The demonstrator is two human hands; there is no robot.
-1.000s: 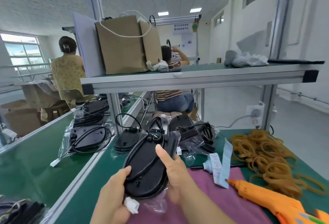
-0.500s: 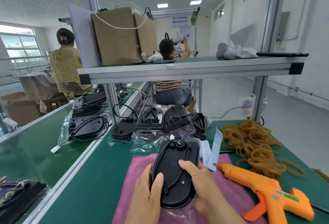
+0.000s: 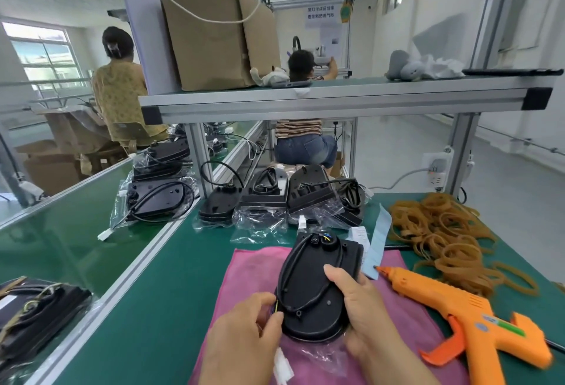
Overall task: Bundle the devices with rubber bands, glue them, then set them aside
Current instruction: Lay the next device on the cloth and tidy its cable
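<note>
A black oval device (image 3: 312, 280) with a black cable looped on its back lies over a pink cloth (image 3: 244, 274) in front of me. My right hand (image 3: 360, 314) grips its right edge, thumb on top. My left hand (image 3: 247, 332) pinches the cable end at the device's lower left edge. A white connector (image 3: 282, 366) hangs below the left hand. An orange glue gun (image 3: 464, 314) lies on the table to the right. A heap of tan rubber bands (image 3: 443, 238) sits at the back right.
Several bagged black devices (image 3: 275, 198) lie under the metal shelf (image 3: 336, 100), more on the green belt (image 3: 156, 201) at the left. A strip of pale blue labels (image 3: 377, 247) lies beside the device. Two people sit working further back.
The device has come down from in front of me onto the pink cloth. My left hand has shifted from holding its lower edge to pinching the cable end.
</note>
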